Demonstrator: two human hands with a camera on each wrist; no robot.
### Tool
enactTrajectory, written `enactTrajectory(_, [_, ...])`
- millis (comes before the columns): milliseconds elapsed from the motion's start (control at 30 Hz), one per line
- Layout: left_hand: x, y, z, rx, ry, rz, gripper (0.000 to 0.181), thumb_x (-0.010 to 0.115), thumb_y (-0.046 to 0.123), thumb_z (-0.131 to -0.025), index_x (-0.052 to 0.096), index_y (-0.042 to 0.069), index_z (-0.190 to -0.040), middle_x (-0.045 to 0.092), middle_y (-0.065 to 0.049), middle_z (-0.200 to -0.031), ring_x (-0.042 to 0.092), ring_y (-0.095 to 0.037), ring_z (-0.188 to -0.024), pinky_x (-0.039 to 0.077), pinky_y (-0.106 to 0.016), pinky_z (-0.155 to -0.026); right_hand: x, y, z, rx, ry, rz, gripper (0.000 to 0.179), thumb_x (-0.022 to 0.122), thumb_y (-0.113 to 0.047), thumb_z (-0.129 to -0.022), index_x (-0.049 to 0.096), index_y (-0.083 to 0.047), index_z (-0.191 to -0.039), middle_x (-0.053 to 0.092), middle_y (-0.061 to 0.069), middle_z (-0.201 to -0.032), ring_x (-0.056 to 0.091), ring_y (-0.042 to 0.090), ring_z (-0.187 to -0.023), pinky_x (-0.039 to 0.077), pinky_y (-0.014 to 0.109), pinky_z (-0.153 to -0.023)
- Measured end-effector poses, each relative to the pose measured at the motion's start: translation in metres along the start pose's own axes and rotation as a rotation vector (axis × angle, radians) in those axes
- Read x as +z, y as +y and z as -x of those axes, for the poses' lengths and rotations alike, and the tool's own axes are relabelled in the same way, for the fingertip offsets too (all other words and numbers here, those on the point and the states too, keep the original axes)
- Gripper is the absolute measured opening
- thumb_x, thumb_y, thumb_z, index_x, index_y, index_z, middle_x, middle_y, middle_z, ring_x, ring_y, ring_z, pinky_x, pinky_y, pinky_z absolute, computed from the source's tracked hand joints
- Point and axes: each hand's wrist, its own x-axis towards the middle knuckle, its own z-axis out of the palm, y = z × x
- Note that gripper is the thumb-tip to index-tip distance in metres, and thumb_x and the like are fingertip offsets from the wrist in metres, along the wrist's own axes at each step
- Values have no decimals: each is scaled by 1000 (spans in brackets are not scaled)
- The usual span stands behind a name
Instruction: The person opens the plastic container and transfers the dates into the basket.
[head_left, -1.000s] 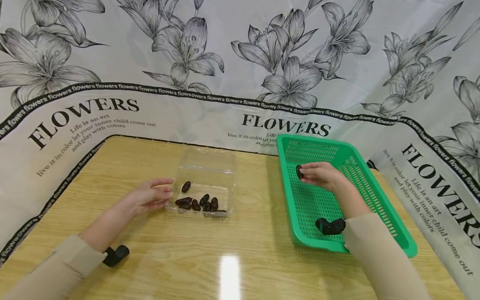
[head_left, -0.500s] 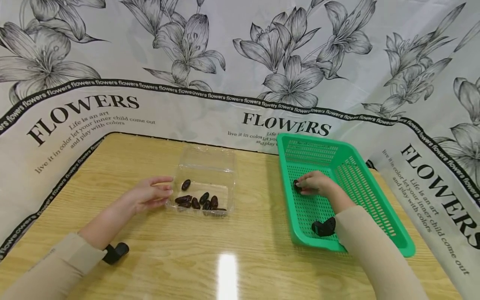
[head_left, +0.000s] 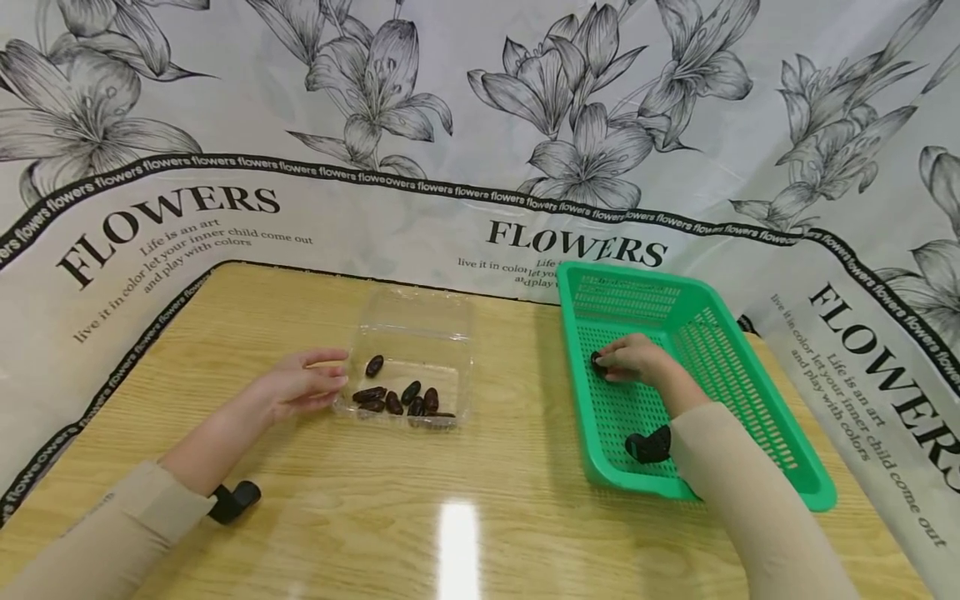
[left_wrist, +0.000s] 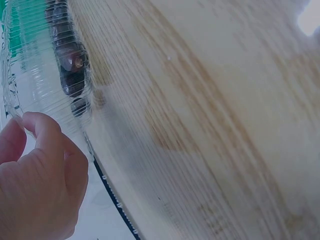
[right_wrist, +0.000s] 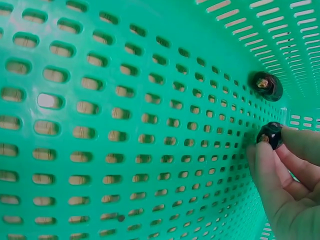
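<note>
In the head view, my right hand point(head_left: 633, 362) is down inside the green plastic basket point(head_left: 592, 462). Its thumb and fingers pinch a dark date point(right_wrist: 270, 134) close to the basket floor, as the right wrist view shows. A second date point(right_wrist: 268, 86) lies on the basket floor beside it. On the left, an open clear plastic box point(head_left: 412, 333) holds several dates point(head_left: 411, 392). My left hand point(left_wrist: 45, 172) pinches the rim of this box between thumb and forefinger in the left wrist view.
The wooden table point(head_left: 360, 517) carries both containers. A flower-printed cloth point(head_left: 375, 225) hangs behind and along the sides. A black wrist device point(head_left: 234, 502) shows under the left sleeve, another point(head_left: 648, 444) under the right.
My right hand has lowered into the basket with the date, bringing it near the floor. My left hand and the clear box stay where they were.
</note>
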Motion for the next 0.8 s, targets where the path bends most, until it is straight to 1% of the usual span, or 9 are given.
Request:
enactTrajectory(133, [1,0,0,6,-5,-25,65,58,-4,-89,24,-2,-145,53,-2,-101,58,-8,-80,51,-20,-72,-1,-1,1,16,3,-12,43,52,-3,-94,40,15,-131,50,22,-114,59,6,-61,54,25,-67])
enactTrajectory(233, [1,0,1,6,-6,-26,65,57,-4,-89,23,-2,-145,53,-2,-100,58,-8,-79,51,-20,-71,-1,-1,0,18,1,-6,42,52,-3,-94,41,15,-131,50,23,-114,60,7,-62,54,26,-68])
enactTrajectory(300, [1,0,1,11,-12,-21,65,57,-4,-90,23,-3,-145,54,-2,-98,58,-8,-79,51,-20,-70,-1,-2,1,16,-7,-2,42,52,-2,-94,41,15,-130,52,21,-110,60,8,-63,54,27,-69])
enactTrajectory(433, [0,-2,0,23,-27,-10,65,58,-3,-89,24,-3,-144,54,0,-97,58,-8,-79,51,-20,-70,-2,-4,2,18,-18,-7,40,50,-2,-95,43,14,-130,58,13,-96,60,9,-65,54,27,-69])
enactTrajectory(500, [-1,-2,0,25,-31,-6,64,58,-3,-89,24,-3,-144,55,0,-97,58,-9,-79,51,-20,-71,-3,-6,4,13,-22,-15,40,50,-2,-95,42,14,-130,60,11,-92,60,9,-66,54,27,-70])
enactTrajectory(567, [-2,-2,0,25,-32,-11,64,58,-2,-90,24,-3,-144,54,0,-98,58,-9,-80,51,-20,-71,-5,-9,7,-1,-19,-38,42,50,-3,-95,40,15,-132,60,13,-95,61,10,-69,54,27,-71])
enactTrajectory(700, [-2,-1,0,23,-38,-20,65,58,-2,-90,23,-3,-145,54,-1,-100,58,-9,-80,51,-20,-72,-9,-18,14,-34,1,-90,46,50,-4,-95,36,13,-135,56,20,-112,62,12,-80,53,28,-79])
enactTrajectory(800, [-1,-2,1,17,-42,-22,66,58,-2,-90,22,-3,-145,53,-2,-101,58,-9,-80,51,-20,-72,-11,-26,19,-49,11,-126,47,50,-5,-95,36,12,-136,55,21,-113,63,14,-84,52,29,-83])
